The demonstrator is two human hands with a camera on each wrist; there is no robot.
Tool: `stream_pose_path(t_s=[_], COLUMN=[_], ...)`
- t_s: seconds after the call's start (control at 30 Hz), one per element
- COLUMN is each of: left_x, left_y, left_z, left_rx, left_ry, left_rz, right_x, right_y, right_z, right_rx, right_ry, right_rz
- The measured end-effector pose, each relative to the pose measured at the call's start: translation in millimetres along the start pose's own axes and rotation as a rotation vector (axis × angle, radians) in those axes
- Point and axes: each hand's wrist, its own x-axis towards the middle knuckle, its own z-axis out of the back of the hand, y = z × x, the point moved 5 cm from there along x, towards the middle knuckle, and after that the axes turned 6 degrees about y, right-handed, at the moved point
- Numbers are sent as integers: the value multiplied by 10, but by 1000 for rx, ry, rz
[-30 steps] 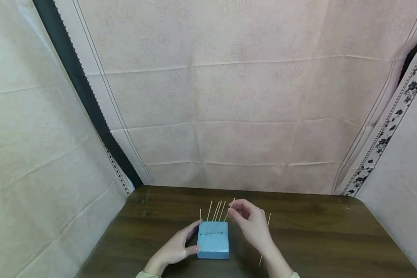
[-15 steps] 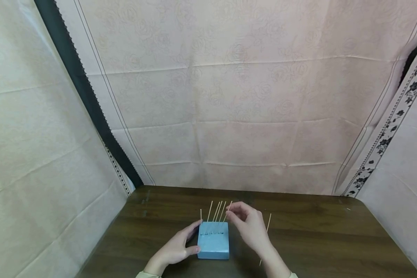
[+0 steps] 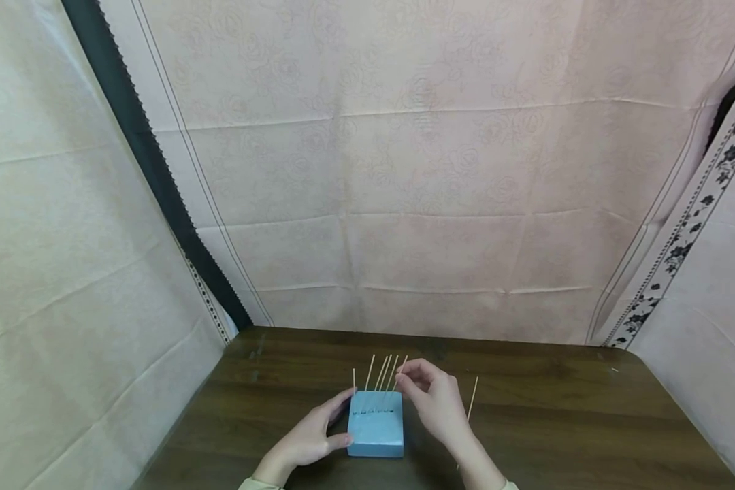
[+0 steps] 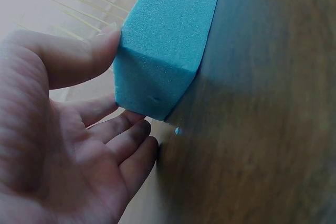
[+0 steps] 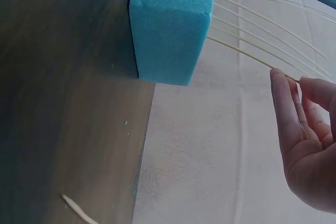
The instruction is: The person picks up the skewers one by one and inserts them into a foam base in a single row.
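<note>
A light blue foam block stands on the table with several thin wooden skewers sticking up from its top in a row. My left hand grips the block's left side; in the left wrist view the thumb presses one edge and the fingers reach under the far side. At the row's right end, my right hand pinches another skewer between thumb and fingertips, near its upper end. That skewer's lower end meets the block's top at the right corner; how deep it sits cannot be seen.
A loose skewer lies on the dark wooden table right of the block, partly behind my right forearm. Tiny blue crumbs dot the wood near the block. Pale cloth hangs behind the table and at both sides.
My right hand has shifted slightly left and down with the pinched skewer, whose top now stands nearer the others. The left hand and the foam block stay put.
</note>
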Motion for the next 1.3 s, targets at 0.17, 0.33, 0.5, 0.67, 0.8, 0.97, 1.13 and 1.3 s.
stream_pose_path(t_s=[0.17, 0.33, 0.5, 0.67, 0.8, 0.97, 1.13, 1.3], left_x=[0, 12, 20, 17, 10, -8, -5, 3], left_y=[9, 28, 46, 38, 22, 1, 6, 26], left_z=[-2, 6, 9, 11, 9, 0, -4, 2], left_rx=[3, 11, 17, 8, 0, -9, -3, -1], left_ry=[2, 1, 0, 1, 2, 2, -1, -1], left_rz=[-5, 3, 12, 10, 22, 17, 4, 3], right_x=[-5, 4, 10, 2, -4, -2, -10, -12], right_y=[15, 24, 34, 38, 24, -9, -1, 26], right_z=[-6, -5, -3, -14, -24, -44, -42, -33], right_rx=[-1, 8, 14, 2, -33, -58, -64, -93], right_ry=[3, -2, -6, -6, -8, 5, 5, -7], right_rz=[-3, 6, 11, 13, 10, 4, 11, 14])
